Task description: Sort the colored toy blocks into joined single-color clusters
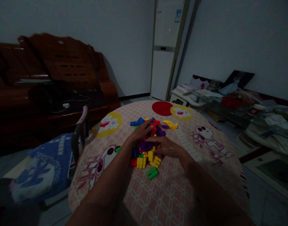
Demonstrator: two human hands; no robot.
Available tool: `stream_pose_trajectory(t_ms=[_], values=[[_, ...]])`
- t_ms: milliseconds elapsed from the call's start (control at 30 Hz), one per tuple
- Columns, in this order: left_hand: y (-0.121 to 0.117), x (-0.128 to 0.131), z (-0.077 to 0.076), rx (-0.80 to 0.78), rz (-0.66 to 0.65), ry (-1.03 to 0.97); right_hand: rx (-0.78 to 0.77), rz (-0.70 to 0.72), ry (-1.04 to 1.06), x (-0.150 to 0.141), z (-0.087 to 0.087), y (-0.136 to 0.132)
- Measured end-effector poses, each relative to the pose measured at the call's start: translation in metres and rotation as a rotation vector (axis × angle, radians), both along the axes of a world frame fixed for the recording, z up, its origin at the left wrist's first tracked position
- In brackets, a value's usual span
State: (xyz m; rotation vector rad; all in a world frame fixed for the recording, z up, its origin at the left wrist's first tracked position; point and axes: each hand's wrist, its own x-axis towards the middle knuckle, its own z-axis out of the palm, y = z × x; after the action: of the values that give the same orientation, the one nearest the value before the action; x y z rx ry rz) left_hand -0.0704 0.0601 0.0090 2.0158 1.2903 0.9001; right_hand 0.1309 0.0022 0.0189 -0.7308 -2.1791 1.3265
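Observation:
A heap of small plastic toy pieces in several colours lies on the patterned tablecloth (179, 191). My left hand (141, 131) rests over the far left part of the heap, fingers stretched out and holding nothing I can see. From the right, my right hand (167, 146) reaches over the heap's middle with its fingers extended, also open. Purple pieces (146, 146) show between the hands. Nearer me are yellow pieces (141, 163) and a separate green piece (152, 173). Blue pieces (137, 121) sit beyond my left hand, and a yellow piece (170, 124) lies at the far right. Both palms hide part of the heap.
A chair with a blue cushion (46, 169) stands close at the table's left. Behind it is a wooden sofa (68, 62). At the right, a cluttered glass-topped cabinet (231, 110) runs along the wall. A tall white floor-standing unit (163, 72) fills the corner.

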Motion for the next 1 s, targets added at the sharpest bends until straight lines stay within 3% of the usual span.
stream_pose_trajectory(t_ms=[33,100,200,233,300,400,500,667,800,867,1000], values=[[0.001,0.003,0.001,0.013,-0.042,-0.009,-0.039,-0.06,0.016,0.009,0.001,0.006],[0.0,0.007,0.005,0.048,-0.083,0.0,-0.061,-0.31,0.068,0.03,0.0,0.024],[-0.017,0.01,0.018,0.115,-0.13,0.125,0.101,-0.861,0.173,0.065,-0.008,0.063],[-0.027,0.011,0.024,0.129,-0.173,0.195,0.167,-0.985,0.185,0.074,-0.013,0.077],[-0.051,0.016,0.032,0.129,-0.298,0.353,0.188,-1.079,0.165,0.085,-0.023,0.101],[-0.085,0.026,0.034,0.091,-0.395,0.655,0.112,-1.043,0.073,0.078,-0.037,0.125],[-0.095,0.026,0.024,0.075,-0.286,0.815,0.103,-0.839,0.03,0.049,-0.044,0.132],[-0.054,-0.009,0.005,0.079,0.023,0.684,0.055,-0.518,0.084,0.001,-0.044,0.108],[-0.019,-0.038,0.002,0.105,0.009,0.451,-0.082,-0.339,0.124,-0.007,-0.034,0.078],[-0.01,-0.048,0.006,0.12,0.025,0.374,-0.122,-0.354,0.163,0.001,-0.027,0.07],[0.002,-0.05,0.014,0.186,0.192,0.317,-0.04,-0.579,0.264,0.034,-0.02,0.071]])
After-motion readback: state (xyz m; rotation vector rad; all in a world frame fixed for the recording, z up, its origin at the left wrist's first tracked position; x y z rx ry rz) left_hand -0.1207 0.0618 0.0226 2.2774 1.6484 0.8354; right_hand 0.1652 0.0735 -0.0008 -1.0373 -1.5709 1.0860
